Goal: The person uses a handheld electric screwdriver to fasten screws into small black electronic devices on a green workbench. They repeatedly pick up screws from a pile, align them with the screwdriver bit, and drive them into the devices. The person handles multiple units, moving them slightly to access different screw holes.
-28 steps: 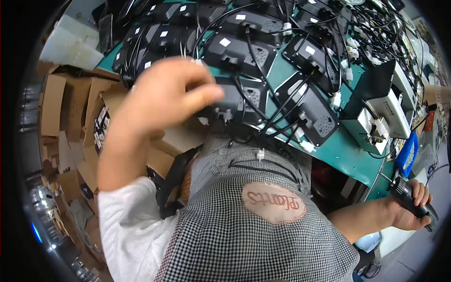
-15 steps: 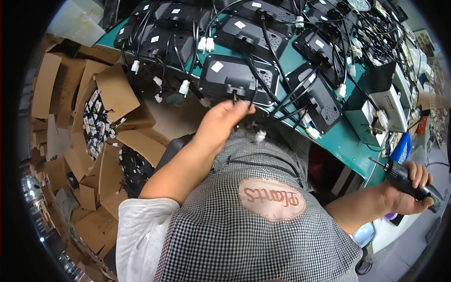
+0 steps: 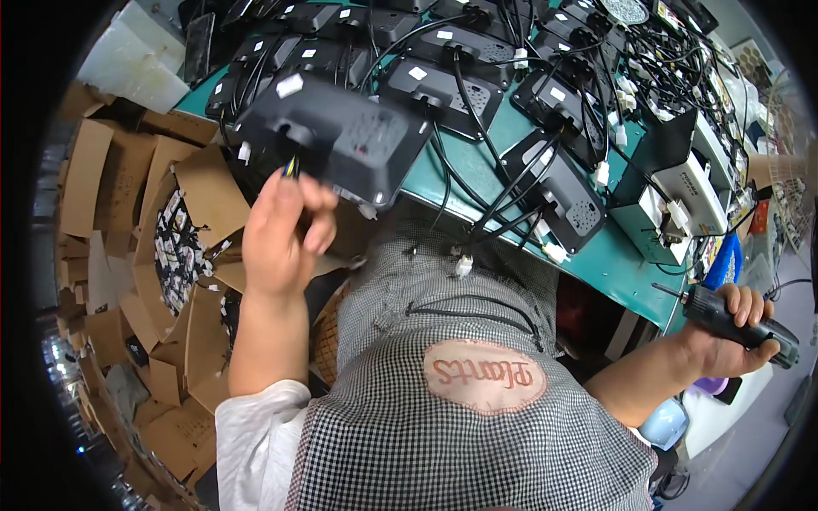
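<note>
A flat black plastic housing (image 3: 341,136) with a white label and a perforated patch is raised at the left, above the front edge of the green table (image 3: 473,183). My left hand (image 3: 285,234) is closed just below it, pinching its cable (image 3: 291,168), whose yellow and dark wires show at the fingertips. Off to the right, my right hand (image 3: 728,336) grips a black electric screwdriver (image 3: 724,317), its bit pointing left. Several similar black housings, one of them a tilted housing (image 3: 555,194), lie on the table with cables and white connectors.
Opened cardboard boxes (image 3: 204,183) with small parts stand at the left. A white box-shaped device (image 3: 703,192) sits at the table's right end, near a blue object (image 3: 724,262). Tangled black cables (image 3: 673,72) cover the back right. A white connector (image 3: 463,266) hangs over my apron.
My left hand has lifted the front housing off the table and moved it left and closer to me. The right hand still holds the screwdriver in nearly the same place.
</note>
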Demonstrator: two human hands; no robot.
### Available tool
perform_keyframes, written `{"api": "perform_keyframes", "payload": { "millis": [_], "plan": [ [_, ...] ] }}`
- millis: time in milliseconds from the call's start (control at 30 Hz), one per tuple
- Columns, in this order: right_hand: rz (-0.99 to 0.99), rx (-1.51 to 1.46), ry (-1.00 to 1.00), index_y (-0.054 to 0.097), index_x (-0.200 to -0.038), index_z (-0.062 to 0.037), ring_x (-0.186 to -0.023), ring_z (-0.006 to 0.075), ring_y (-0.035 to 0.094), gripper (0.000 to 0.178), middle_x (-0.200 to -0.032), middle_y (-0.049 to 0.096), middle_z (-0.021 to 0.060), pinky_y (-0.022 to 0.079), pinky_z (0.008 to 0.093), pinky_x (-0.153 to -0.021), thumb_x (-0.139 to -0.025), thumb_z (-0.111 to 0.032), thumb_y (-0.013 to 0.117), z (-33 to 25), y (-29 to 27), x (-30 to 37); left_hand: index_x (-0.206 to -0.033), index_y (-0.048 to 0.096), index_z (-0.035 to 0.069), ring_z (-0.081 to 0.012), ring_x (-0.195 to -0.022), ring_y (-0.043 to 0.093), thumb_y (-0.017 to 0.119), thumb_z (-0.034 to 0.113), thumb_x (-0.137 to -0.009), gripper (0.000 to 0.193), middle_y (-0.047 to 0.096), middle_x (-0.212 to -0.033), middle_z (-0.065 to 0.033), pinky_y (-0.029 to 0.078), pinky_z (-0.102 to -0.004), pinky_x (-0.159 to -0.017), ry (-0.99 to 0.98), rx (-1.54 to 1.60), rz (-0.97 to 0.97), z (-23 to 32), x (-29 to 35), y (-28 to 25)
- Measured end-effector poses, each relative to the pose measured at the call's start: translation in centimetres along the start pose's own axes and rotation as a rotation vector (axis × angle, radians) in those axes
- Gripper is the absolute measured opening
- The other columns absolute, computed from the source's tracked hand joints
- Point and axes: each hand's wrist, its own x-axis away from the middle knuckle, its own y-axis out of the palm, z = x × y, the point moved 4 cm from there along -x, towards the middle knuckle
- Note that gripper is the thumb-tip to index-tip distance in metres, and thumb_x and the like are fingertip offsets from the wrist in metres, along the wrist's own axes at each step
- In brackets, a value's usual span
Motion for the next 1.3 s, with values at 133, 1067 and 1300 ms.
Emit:
{"api": "perform_keyframes", "payload": {
  "millis": [133, 1067, 1300],
  "plan": [
    [-0.018, -0.013, 0.046, 0.051, -0.096, 0.0006, -0.060, 0.0147, 0.046, 0.040, -0.073, 0.046, 0.0050, 0.038, 0.0283, -0.060, -0.077, -0.031, 0.068, 0.9, 0.9, 0.1, -0.102, 0.053, 0.004, -0.0072, -0.050, 0.037, 0.040, 0.025, -0.098, 0.025, 0.059, -0.091, -0.0087, 0.033, -0.0218, -0.047, -0.127, 0.037, -0.011, -4.2, -4.2, 3.0],
    [-0.017, 0.044, 0.012, 0.050, -0.106, 0.0017, -0.061, 0.0146, 0.043, 0.042, -0.074, 0.044, 0.0048, 0.038, 0.0280, -0.060, -0.086, -0.034, 0.059, 2.0, -2.1, -1.4, -0.098, 0.047, 0.006, -0.0109, -0.055, 0.045, 0.049, 0.021, -0.093, 0.016, 0.045, -0.067, -0.0005, 0.041, -0.0260, -0.054, -0.080, -0.093, 0.128, -4.1, -4.0, 2.9],
    [0.011, 0.078, -0.012, 0.047, -0.106, -0.0008, -0.060, 0.0136, 0.043, 0.040, -0.075, 0.043, 0.0049, 0.038, 0.0275, -0.059, -0.087, -0.034, 0.058, 2.9, -1.6, -1.8, -0.101, 0.046, 0.005, -0.0062, -0.045, 0.027, 0.043, 0.024, -0.096, 0.020, 0.031, -0.058, 0.0035, 0.029, -0.0218, -0.042, 0.038, 0.025, 0.071, -4.4, -3.7, 3.8]
  ]
}}
